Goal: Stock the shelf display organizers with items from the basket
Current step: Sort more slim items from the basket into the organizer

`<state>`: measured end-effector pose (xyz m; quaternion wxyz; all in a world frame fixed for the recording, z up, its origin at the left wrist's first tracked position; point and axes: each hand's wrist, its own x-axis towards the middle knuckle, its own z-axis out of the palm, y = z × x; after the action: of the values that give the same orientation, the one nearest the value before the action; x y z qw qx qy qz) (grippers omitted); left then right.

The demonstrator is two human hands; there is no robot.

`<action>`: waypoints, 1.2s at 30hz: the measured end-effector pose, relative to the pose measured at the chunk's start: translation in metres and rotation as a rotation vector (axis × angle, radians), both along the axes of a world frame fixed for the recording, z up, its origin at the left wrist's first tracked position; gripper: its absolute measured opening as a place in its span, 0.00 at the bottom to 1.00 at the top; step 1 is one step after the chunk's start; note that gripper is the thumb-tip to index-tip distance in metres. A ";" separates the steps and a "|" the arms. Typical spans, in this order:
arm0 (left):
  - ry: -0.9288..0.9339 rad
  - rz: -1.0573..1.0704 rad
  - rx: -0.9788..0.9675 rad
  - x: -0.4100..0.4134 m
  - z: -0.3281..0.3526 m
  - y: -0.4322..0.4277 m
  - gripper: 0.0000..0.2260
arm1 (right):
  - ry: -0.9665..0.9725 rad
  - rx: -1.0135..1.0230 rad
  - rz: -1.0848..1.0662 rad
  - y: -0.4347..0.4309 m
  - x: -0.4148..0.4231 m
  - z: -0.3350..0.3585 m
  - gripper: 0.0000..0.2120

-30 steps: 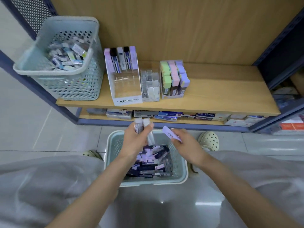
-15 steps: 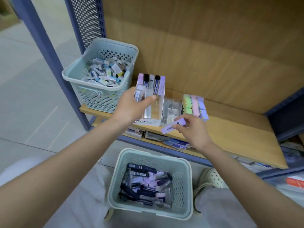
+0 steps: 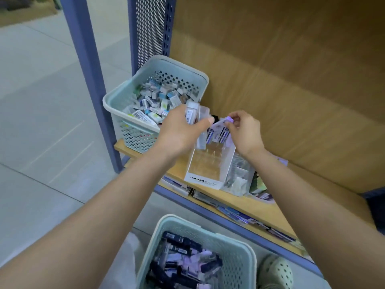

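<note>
A white MONO display organizer (image 3: 205, 180) stands on the wooden shelf (image 3: 245, 202). My left hand (image 3: 179, 132) grips clear lead cases (image 3: 192, 113) just above the organizer's back left. My right hand (image 3: 244, 132) pinches a purple lead case (image 3: 221, 125) at the organizer's back row, where other cases stand. On the floor below sits a pale green basket (image 3: 235, 247) holding several dark and purple cases.
A second green basket (image 3: 116, 105) full of small boxed items stands on the shelf's left end, against the blue upright (image 3: 91, 80). A clear divided organizer (image 3: 239, 178) stands right of the white one. Flat packs lie on the lower shelf (image 3: 239, 215).
Both hands rose from the floor basket to the shelf. The right hand has brought the purple case to the organizer's back row; the left hand holds its cases beside it.
</note>
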<state>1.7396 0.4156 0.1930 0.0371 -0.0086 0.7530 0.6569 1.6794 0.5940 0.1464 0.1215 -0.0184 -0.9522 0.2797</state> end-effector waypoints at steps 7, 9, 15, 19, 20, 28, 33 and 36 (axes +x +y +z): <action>-0.008 0.046 0.051 -0.023 -0.002 -0.009 0.07 | -0.022 0.063 0.056 -0.008 -0.034 -0.013 0.09; -0.005 0.059 0.061 -0.027 -0.002 -0.010 0.07 | -0.019 0.091 0.095 -0.011 -0.038 -0.011 0.10; -0.023 0.066 0.044 -0.031 -0.003 -0.014 0.07 | 0.008 0.197 0.188 -0.015 -0.040 -0.017 0.10; -0.038 0.070 0.025 -0.030 -0.003 -0.016 0.09 | -0.041 0.190 0.132 -0.015 -0.039 -0.024 0.07; -0.042 0.070 0.019 -0.029 -0.003 -0.015 0.09 | -0.035 0.238 0.142 -0.016 -0.039 -0.024 0.06; -0.064 0.050 0.051 -0.026 -0.001 -0.008 0.07 | -0.055 0.529 0.203 -0.020 -0.030 -0.032 0.18; -0.110 0.036 0.075 -0.022 0.000 -0.003 0.07 | -0.008 -0.107 0.147 -0.030 0.017 0.001 0.13; -0.097 -0.038 0.085 -0.017 -0.002 0.002 0.08 | -0.232 -0.581 0.189 -0.035 0.054 0.022 0.12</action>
<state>1.7228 0.4171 0.1907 0.0863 -0.0243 0.7218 0.6863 1.7336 0.5588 0.1685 -0.0245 0.0043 -0.8376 0.5458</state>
